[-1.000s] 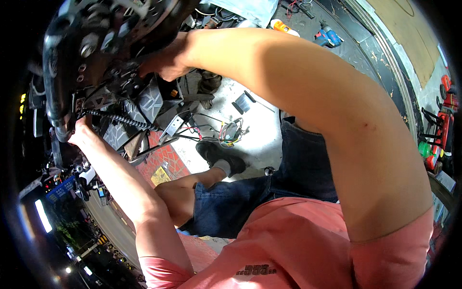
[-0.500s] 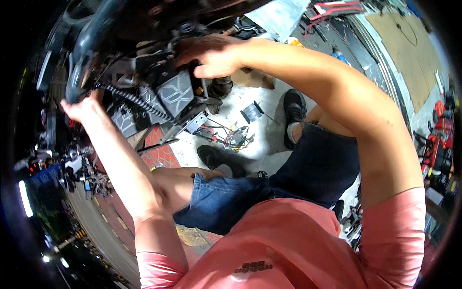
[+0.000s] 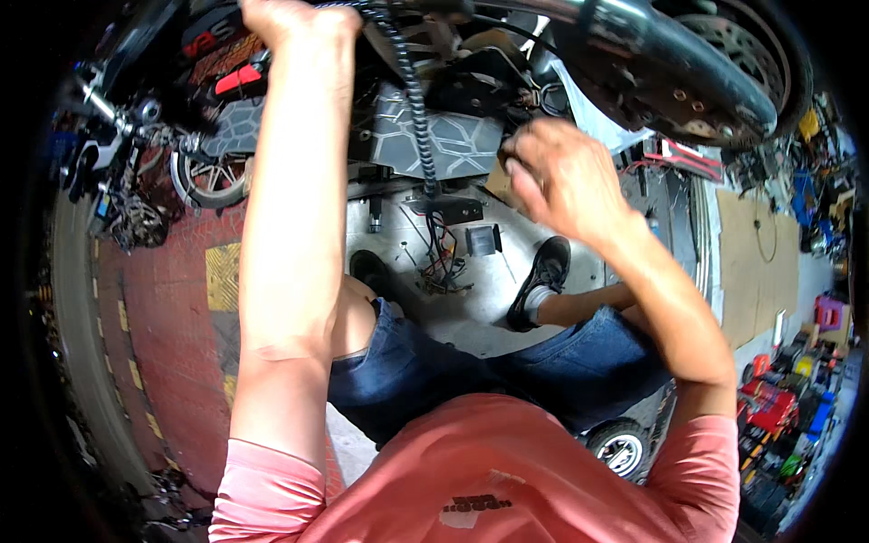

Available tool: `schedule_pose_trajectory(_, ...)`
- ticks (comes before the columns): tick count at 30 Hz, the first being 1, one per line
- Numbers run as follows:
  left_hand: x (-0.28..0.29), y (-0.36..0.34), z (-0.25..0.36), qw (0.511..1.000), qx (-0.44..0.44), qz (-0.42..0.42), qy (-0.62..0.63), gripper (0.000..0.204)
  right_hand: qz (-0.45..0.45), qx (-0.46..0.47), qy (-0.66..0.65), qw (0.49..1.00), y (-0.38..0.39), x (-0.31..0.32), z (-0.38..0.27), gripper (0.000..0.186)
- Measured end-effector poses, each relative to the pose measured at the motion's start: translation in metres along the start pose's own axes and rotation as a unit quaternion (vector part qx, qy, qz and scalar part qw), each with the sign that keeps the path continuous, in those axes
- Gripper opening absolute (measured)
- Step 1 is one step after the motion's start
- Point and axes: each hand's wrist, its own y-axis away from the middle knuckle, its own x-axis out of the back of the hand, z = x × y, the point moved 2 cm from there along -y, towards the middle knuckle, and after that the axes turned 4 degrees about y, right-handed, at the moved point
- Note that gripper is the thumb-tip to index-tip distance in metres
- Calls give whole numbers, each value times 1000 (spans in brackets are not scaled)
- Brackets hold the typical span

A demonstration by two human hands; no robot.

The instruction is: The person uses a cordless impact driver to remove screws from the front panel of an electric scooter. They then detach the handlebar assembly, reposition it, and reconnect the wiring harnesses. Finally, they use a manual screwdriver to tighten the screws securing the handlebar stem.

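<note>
My left hand (image 3: 303, 23) is raised at the top edge, fingers bent around something I cannot make out, beside a spiral-wrapped cable (image 3: 415, 100). My right hand (image 3: 557, 176), slightly blurred, hovers right of the grey patterned panel (image 3: 434, 136) of the vehicle, thumb and bent fingers apart, holding nothing I can see. Above it a dark fork arm (image 3: 615, 32) carries a wheel with a brake disc (image 3: 724, 50). The cable hangs down past the panel to a black bracket (image 3: 457, 210) and a bundle of loose wires (image 3: 444, 267) on the pale floor.
A small flat dark part (image 3: 482, 241) lies between my feet. Another two-wheeler's wheel (image 3: 199, 181) stands at left on red paving (image 3: 163, 317). Cardboard (image 3: 756, 271), red tool cases (image 3: 769, 407) and other gear line the right. A small wheel (image 3: 620, 448) lies behind my right leg.
The view has swung so the vehicle now spans the top. My right hand has pulled back from its parts toward me and right; my left arm now reaches straight up the picture.
</note>
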Motion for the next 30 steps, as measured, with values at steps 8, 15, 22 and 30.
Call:
schedule_pose_trajectory(8, -4, -5, 7, 994, 44, 74, 64, 59, 94, 195, 1, 976, -40, -24, -106, 1)
schedule_pose_trajectory(15, -2, -10, 13, 975, 37, 152, 157, 55, 65, 180, -17, 981, -87, -45, -116, 37)
schedule_pose_trajectory(22, 12, -8, -11, 971, 17, 216, 103, 98, 38, 71, -92, 993, -122, -65, -102, 35)
schedule_pose_trajectory(30, 14, -10, 6, 960, -40, 233, 150, 85, 88, 34, 100, 991, -149, -76, -113, 29)
